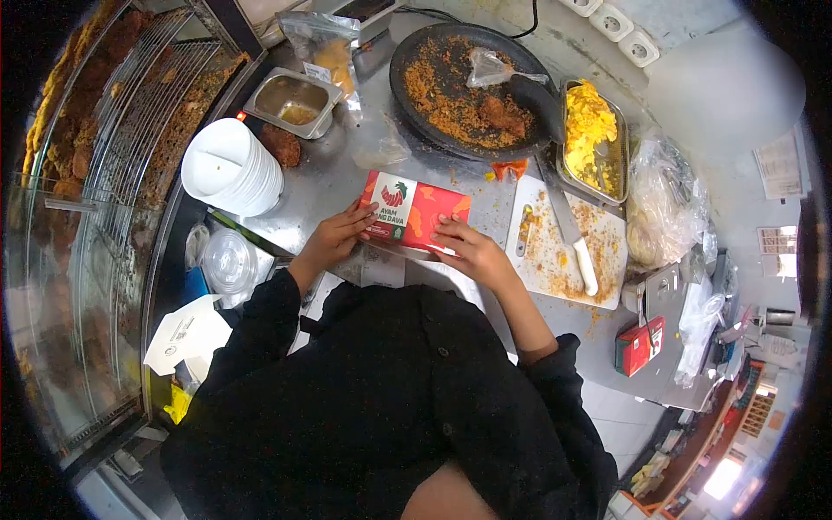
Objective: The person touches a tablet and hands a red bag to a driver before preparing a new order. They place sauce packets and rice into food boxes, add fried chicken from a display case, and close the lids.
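Observation:
A closed red and white cardboard food box (pixel 426 212), printed "AYAM", is at the front edge of the metal counter, before my body. My left hand (pixel 338 236) grips its left end, fingers over the top edge. At the right end, my right hand (pixel 475 253) holds the near corner with fingers bent over the lid. Both thumbs are mostly hidden. Just beyond the box lies a clear plastic bag (pixel 381 143). To the right, a knife (pixel 568 221) rests on a crumb-covered white cutting board (pixel 544 276).
A dark round stone plate (pixel 425 113) with crumbs stands at the back. Beside it sits a metal tray (pixel 622 186) of yellow food. Stacked white bowls (pixel 238 173), a steel container (pixel 319 121) and a glass display case (pixel 104 286) are left. Another red box (pixel 641 347) stands right.

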Demonstrator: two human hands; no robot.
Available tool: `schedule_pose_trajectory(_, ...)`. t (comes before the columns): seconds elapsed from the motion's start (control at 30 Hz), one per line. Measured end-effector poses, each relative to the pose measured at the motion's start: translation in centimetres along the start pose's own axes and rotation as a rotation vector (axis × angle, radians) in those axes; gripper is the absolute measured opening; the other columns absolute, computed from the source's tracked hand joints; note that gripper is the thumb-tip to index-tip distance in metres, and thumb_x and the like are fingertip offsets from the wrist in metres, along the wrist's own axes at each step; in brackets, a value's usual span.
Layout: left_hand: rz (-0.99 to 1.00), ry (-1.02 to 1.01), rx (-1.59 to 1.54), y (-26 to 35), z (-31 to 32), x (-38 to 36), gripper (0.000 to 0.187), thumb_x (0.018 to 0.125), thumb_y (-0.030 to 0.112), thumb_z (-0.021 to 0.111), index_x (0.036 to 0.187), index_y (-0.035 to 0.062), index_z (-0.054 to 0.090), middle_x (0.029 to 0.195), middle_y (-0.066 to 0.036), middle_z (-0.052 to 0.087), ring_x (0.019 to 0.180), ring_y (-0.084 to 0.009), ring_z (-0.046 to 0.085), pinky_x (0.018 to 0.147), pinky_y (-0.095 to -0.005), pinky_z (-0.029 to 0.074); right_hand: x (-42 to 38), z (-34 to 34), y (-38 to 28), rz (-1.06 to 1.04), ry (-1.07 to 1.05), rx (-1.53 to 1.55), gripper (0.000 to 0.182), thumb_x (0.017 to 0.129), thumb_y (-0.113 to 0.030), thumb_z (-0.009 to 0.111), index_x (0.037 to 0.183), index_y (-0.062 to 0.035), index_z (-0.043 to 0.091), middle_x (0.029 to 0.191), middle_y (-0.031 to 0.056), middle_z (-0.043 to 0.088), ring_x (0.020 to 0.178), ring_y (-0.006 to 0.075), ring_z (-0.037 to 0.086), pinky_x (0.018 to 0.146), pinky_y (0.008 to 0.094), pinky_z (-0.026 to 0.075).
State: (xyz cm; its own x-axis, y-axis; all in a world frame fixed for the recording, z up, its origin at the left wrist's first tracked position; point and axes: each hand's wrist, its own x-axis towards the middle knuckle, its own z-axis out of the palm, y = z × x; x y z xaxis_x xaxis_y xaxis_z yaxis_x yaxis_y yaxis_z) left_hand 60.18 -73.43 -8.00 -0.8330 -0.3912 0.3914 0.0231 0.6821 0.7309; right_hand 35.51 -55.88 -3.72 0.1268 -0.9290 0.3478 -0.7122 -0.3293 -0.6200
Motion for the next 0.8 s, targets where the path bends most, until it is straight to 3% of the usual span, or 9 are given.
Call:
schedule_pose_trajectory(0.07,-0.036,0.021,-0.010,-0.1,0.1,-0.1,0.038,0.077,-0.003,0.061,0.114,0.0061,0.061,0.130,-0.010,0.052,0.121,-0.0311,0.049,0.107,-0.0444,0.032,0.2,0.2,-0.2,-0.084,0.034,-0.139,0.033,0.070,-0.010,0.074,0.101,-0.0024,0.066,0.110,0.0126,0.061,0.112,0.0291,0.056,0.098,0.0429,0.043)
schedule_pose_trajectory(0.17,0.009,0.003,0.388,1.7,-0.8,0.8,0.034,0.078,0.006,0.066,0.112,0.0072,0.063,0.130,-0.010,0.052,0.124,-0.0310,0.046,0.106,-0.0469,0.031,0.2,0.8,-0.4,-0.100,0.081,-0.202,0.036,0.068,-0.015,0.076,0.101,-0.0032,0.066,0.110,0.0103,0.061,0.113,0.0274,0.055,0.099,0.0432,0.043)
schedule_pose_trajectory(0.27,0.120,0.021,0.372,5.7,-1.1,3.2,0.033,0.077,0.015,0.070,0.108,0.0067,0.064,0.126,-0.009,0.056,0.123,-0.0296,0.047,0.105,-0.0486,0.031,0.4,1.5,-0.7,-0.027,0.138,-0.129,0.037,0.067,-0.015,0.076,0.101,-0.0056,0.066,0.110,0.0095,0.061,0.113,0.0286,0.055,0.100,0.0437,0.042)
schedule_pose_trajectory(0.37,0.186,-0.085,0.152,5.1,1.8,4.0,0.037,0.075,0.016,0.072,0.110,0.0065,0.063,0.119,-0.008,0.060,0.124,-0.0281,0.047,0.107,-0.0471,0.029,0.9,2.0,-1.6,0.059,0.179,-0.095,0.037,0.066,-0.016,0.077,0.101,-0.0093,0.067,0.106,0.0073,0.061,0.109,0.0289,0.057,0.098,0.0438,0.043)
schedule_pose_trajectory(0.57,0.294,-0.151,0.137,2.1,2.2,3.8,0.037,0.073,0.014,0.073,0.106,0.0028,0.062,0.117,-0.011,0.061,0.118,-0.0280,0.052,0.100,-0.0435,0.041,1.1,3.7,-1.3,0.028,0.290,-0.193,0.037,0.064,-0.019,0.078,0.099,-0.0121,0.069,0.098,0.0043,0.058,0.105,0.0263,0.056,0.091,0.0433,0.046)
schedule_pose_trajectory(0.8,0.483,-0.249,0.214,1.0,1.1,4.9,0.035,0.074,0.009,0.070,0.107,-0.0003,0.060,0.118,-0.015,0.059,0.117,-0.0279,0.053,0.099,-0.0425,0.043,1.0,4.5,-0.7,-0.031,0.370,-0.256,0.030,0.064,-0.019,0.078,0.091,-0.0104,0.070,0.095,0.0016,0.059,0.105,0.0254,0.054,0.089,0.0425,0.046)
